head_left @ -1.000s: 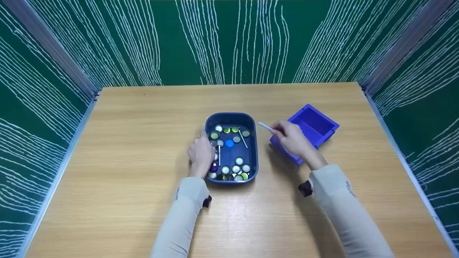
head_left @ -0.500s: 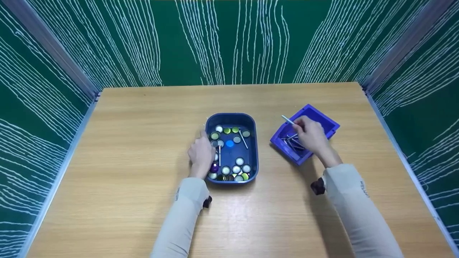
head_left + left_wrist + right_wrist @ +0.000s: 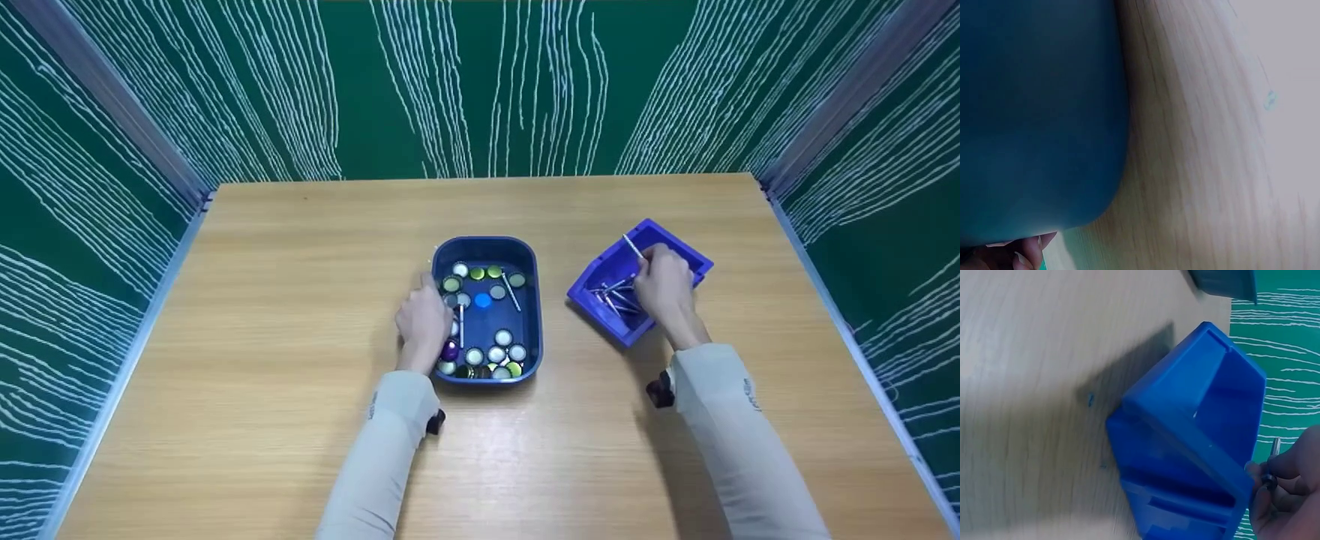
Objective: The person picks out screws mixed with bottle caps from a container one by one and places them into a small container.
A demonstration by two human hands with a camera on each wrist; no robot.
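Note:
In the head view my left hand (image 3: 424, 319) grips the left rim of a dark blue rounded tub (image 3: 535, 319). Inside the tub lie several bottle caps (image 3: 503, 337), a purple ball-like piece (image 3: 450, 350) and two silver screws (image 3: 511, 292). My right hand (image 3: 666, 289) pinches another screw (image 3: 633, 245) over a purple bin (image 3: 600, 328), its tip slanting up and left. More screws (image 3: 615, 300) are piled in that bin's near left part. The right wrist view shows the pinched screw (image 3: 1275, 446) at the bin's rim; in the left wrist view, fingers (image 3: 1032, 250) curl beside the tub wall (image 3: 1044, 140).
Both containers stand on a wooden table (image 3: 315, 300), the purple bin turned at an angle to the right of the tub. Green panels (image 3: 375, 90) with white wavy lines enclose the back and sides.
My right hand has carried the screw rightward from the gap between the containers to over the purple bin. The left hand has stayed on the tub's rim.

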